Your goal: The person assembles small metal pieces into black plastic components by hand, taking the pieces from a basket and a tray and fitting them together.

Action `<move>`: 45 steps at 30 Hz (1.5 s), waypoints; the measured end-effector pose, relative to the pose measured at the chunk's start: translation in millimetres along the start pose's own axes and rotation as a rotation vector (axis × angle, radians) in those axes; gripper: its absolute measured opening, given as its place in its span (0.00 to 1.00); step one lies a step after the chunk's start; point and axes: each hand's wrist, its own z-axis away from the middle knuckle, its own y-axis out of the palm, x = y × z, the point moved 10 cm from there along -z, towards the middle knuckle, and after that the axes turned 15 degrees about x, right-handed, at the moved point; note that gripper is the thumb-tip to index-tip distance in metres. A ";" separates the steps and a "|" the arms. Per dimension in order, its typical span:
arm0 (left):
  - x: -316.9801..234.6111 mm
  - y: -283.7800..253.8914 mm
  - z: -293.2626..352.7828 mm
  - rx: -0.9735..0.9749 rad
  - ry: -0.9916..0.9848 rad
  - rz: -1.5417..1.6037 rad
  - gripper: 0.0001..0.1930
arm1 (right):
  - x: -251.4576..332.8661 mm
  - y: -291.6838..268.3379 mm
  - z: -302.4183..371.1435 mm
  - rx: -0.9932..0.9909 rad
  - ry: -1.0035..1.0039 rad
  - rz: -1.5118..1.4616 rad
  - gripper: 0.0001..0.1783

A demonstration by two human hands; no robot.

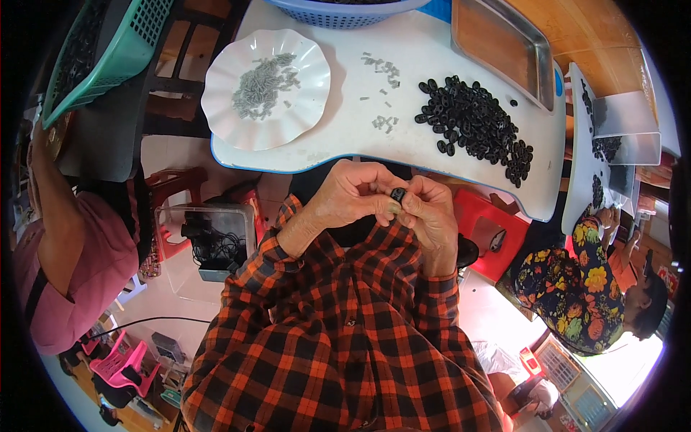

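A small black oval plastic piece [397,194] is pinched between the fingertips of both hands, just off the near edge of the white table [345,137]. My left hand [351,193] grips it from the left, and my right hand [430,212] closes on it from the right. Whether anything else sits between the fingertips is hidden. Ahead on the right lies a heap of similar black oval pieces [471,119]. A white scalloped plate [216,93] at the left carries a pile of small clear-grey tubes [259,90]. More loose tubes [381,68] are scattered mid-table.
A metal tray [545,68] stands at the table's far right, and a blue basket [345,14] at its far edge. A green basket [108,79] is at the upper left. Two people work nearby, in a pink top [93,266] and a floral top [576,288]. Red stools [493,230] stand below.
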 end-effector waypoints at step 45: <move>-130.4 -67.9 -26.4 -0.583 0.094 -1.276 0.11 | 8.5 -13.6 8.6 -0.328 -0.030 0.514 0.11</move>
